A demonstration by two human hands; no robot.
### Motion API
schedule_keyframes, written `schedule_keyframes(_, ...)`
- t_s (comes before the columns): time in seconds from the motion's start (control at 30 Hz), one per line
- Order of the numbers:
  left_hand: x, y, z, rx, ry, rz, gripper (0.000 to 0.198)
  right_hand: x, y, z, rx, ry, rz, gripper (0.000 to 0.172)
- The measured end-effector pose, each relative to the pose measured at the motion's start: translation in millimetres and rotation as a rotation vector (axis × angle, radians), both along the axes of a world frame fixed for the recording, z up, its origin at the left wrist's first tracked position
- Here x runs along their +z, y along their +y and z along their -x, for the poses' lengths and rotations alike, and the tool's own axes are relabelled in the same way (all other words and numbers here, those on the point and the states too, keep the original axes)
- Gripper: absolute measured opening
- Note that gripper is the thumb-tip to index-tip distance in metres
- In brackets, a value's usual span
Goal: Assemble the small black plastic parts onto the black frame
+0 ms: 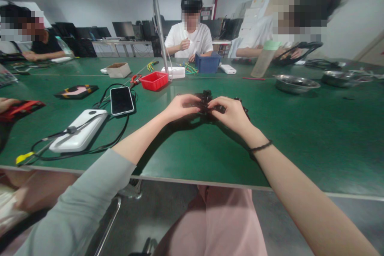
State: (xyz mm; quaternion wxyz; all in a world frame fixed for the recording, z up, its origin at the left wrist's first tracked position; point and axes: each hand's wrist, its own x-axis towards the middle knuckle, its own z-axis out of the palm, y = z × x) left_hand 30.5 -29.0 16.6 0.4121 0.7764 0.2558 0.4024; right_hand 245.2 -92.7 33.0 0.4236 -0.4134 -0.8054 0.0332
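Both hands, left hand (181, 107) and right hand (231, 114), pinch a small black plastic assembly (207, 102) over the green table (300, 136). Left of them lie a dark smartphone (121, 100), white power bank (79, 130) and red plastic tray (154, 80).

Lighting: even, moderately bright, overhead. Soft shadows under both forearms on the green table (192, 156). Faint sheen on table beyond the phone (121, 100). Edges bowed, stretched; far corners blurred.
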Motion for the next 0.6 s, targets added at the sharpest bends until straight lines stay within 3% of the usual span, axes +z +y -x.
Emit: schedule_keyframes(0.6,5.3,-7.4,-3.1,0.042,-0.025,0.136,0.045,-0.4,0.8,-0.7,0.022,-0.012,0.013,0.008)
